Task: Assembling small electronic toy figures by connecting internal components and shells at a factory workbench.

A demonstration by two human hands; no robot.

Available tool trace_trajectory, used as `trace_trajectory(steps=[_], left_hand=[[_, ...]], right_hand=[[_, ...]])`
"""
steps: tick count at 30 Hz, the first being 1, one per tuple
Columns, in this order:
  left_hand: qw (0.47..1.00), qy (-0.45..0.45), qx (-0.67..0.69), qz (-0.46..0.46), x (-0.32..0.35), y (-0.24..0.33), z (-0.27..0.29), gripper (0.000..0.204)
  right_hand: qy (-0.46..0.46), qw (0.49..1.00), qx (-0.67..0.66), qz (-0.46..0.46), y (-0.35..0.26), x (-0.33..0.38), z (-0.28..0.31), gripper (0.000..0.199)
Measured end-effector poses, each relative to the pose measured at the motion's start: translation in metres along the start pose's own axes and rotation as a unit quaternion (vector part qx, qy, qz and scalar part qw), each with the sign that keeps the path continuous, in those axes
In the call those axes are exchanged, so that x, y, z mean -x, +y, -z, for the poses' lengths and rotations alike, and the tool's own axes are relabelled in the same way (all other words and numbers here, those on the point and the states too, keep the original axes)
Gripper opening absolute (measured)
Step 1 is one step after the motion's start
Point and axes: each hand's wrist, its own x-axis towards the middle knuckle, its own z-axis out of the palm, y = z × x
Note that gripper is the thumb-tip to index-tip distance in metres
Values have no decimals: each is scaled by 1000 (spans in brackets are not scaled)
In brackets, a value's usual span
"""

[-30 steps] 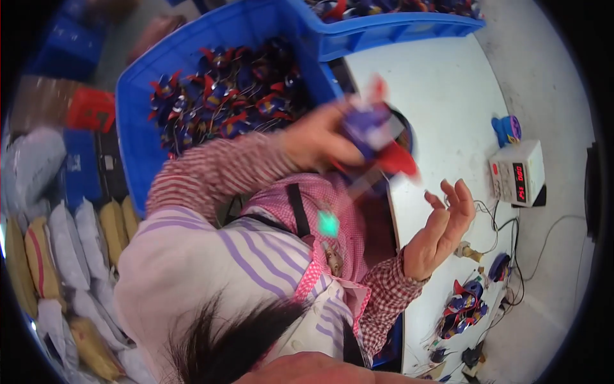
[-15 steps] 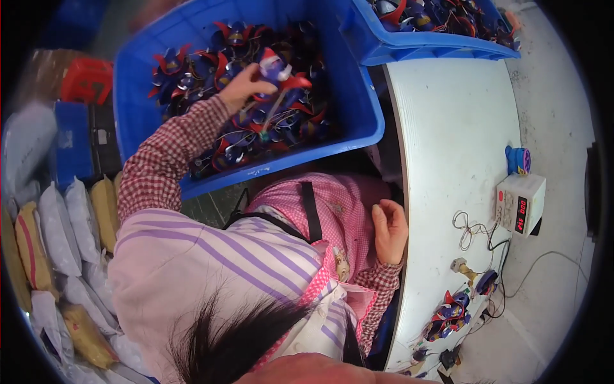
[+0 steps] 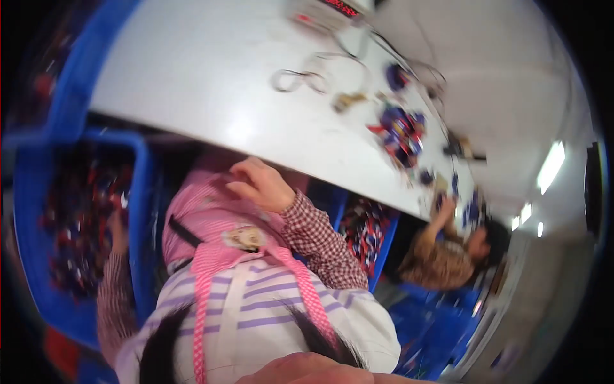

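Shifting to frame left, the left hand point(image 3: 118, 225) is blurring over toys point(image 3: 75, 240) in the blue bin point(image 3: 142, 192), its fingers' state unclear; the right hand point(image 3: 265, 185) is hovering apparently empty, fingers loosely curling, near the surface point(image 3: 208, 96). Attention is seemingly leaving the bin.

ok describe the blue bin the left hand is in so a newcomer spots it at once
Find the white table, then look below its left end in the picture. A blue bin stands there, holding a blurred mass of red and dark-blue parts. Unlike the upper blue bin, it has the left hand reaching inside.
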Motion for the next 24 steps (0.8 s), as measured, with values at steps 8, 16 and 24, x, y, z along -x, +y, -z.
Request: trace_trajectory(steps=[8, 16, 24], left_hand=[[953, 158, 258, 32, 11, 221, 192, 34], [793, -113, 250, -543, -41, 570, 109, 43], [869, 104, 138, -464, -103, 776, -30, 95]], right_hand=[[555, 813, -163, -72, 66, 86, 160, 18], [524, 836, 92, -136, 176, 102, 306, 26], [161, 879, 342, -292, 257, 53, 379, 34]])
